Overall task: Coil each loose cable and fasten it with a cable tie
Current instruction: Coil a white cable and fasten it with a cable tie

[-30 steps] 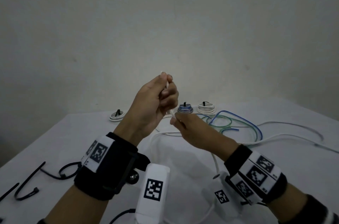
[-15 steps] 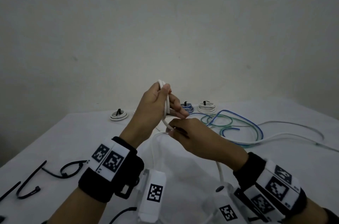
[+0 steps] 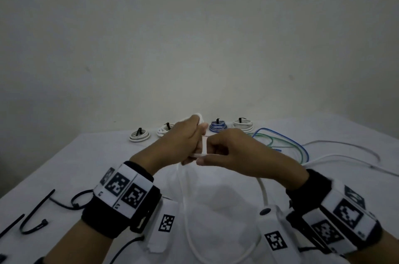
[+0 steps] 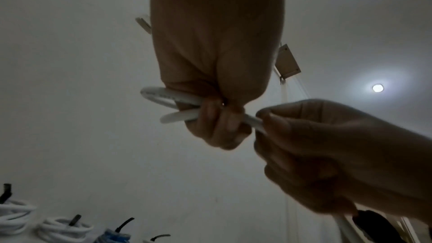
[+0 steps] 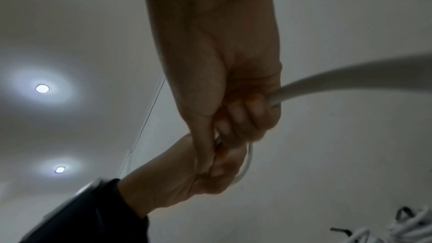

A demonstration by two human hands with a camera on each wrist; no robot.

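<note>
Left hand (image 3: 183, 140) grips the white cable (image 4: 184, 115) loops; right hand (image 3: 241, 153), at its 3 o'clock, pinches the same cable above the worktop (image 3: 216, 196).

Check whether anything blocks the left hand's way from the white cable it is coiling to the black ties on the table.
Nothing visible does. The ties lie on bare cloth left of the left hand, which grips the cable.
</note>
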